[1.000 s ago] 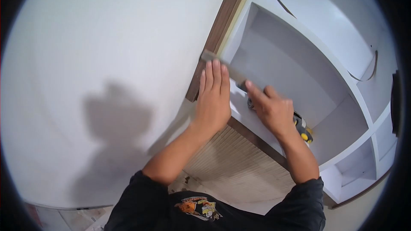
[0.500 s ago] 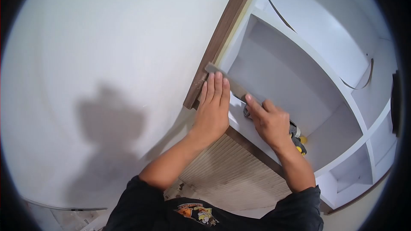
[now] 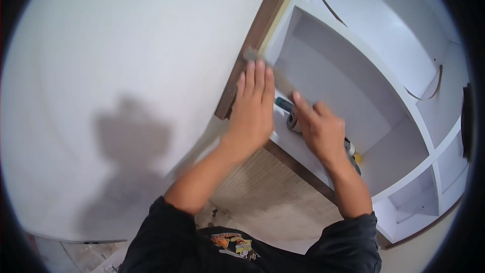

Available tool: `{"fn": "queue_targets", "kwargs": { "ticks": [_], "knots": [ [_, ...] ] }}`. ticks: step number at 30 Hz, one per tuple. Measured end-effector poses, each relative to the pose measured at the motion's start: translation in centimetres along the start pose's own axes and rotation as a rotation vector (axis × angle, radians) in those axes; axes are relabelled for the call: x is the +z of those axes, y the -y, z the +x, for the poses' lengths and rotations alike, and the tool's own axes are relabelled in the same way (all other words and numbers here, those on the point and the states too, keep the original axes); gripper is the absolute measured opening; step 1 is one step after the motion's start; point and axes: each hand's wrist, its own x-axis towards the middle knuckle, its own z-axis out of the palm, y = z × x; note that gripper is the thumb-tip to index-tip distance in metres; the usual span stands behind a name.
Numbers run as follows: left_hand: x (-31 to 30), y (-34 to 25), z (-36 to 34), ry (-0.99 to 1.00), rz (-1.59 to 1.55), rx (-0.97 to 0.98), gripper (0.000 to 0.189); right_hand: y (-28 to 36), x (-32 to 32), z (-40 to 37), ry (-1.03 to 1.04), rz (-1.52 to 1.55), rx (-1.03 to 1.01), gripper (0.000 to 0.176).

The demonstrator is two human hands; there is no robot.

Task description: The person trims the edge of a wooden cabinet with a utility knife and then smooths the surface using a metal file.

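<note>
A long flat grey tool, seemingly a file (image 3: 282, 78), lies across the brown wooden edge strip (image 3: 261, 20) of a white cabinet, blurred by motion. My right hand (image 3: 323, 130) is closed around its near end, with the index finger stretched along the top. My left hand (image 3: 251, 114) is laid flat, fingers straight and side by side, just below the far end of the file and over the strip. Whether its palm presses on the file or on the strip is hidden.
Inside the white shelf compartment (image 3: 333, 71), a teal-handled item (image 3: 284, 104), a dark roll (image 3: 293, 122) and a yellow-and-black tool (image 3: 358, 158) lie partly behind my right hand. Thin brown strips (image 3: 331, 7) hang in the upper compartment. A white wall (image 3: 126, 45) stands on the left.
Both hands and the file have slid up along the brown strip, away from me. The teal-handled item now shows beside my right hand.
</note>
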Motion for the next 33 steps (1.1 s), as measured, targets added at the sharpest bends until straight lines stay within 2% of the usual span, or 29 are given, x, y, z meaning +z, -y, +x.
{"fn": "queue_targets", "kwargs": {
  "ticks": [2,6,10,13,17,20,23,26,29,33],
  "knots": [
    [1.0,0.1,-1.7,0.032,-0.007,0.009,0.073,-0.6,0.4,-1.6,0.026,0.002,-0.043,0.046],
    [-0.2,0.4,2.4,-0.078,0.001,0.016,0.068,-0.3,0.2,1.8,0.004,-0.091,0.006,0.042],
    [-0.3,-0.2,-0.5,0.056,-0.039,-0.002,0.071,-0.5,-0.1,-0.8,0.007,-0.061,-0.048,0.044],
    [0.5,0.2,1.1,-0.062,-0.023,0.023,0.07,-1.1,0.1,0.6,0.023,-0.134,-0.036,0.044],
    [-0.7,-0.3,0.8,0.013,-0.051,-0.027,0.071,-0.4,-0.1,-0.1,0.005,-0.057,-0.018,0.046],
    [1.2,0.5,-0.8,-0.03,-0.022,0.003,0.072,-0.5,0.4,-0.3,0.015,-0.07,-0.03,0.047],
    [0.1,0.2,1.8,-0.085,-0.02,-0.002,0.071,-0.8,0.2,1.6,-0.001,-0.091,-0.044,0.047],
    [-0.9,0.1,0.1,0.059,-0.033,-0.027,0.071,-0.3,-0.2,-0.2,0.057,-0.084,-0.043,0.048],
    [1.1,0.4,-0.7,-0.019,-0.019,0.003,0.071,-0.5,0.5,-0.7,0.024,-0.102,-0.042,0.047],
    [-0.2,0.3,1.5,-0.05,-0.034,0.0,0.071,0.0,-0.5,1.3,0.005,-0.085,-0.012,0.044]
  ]
}}
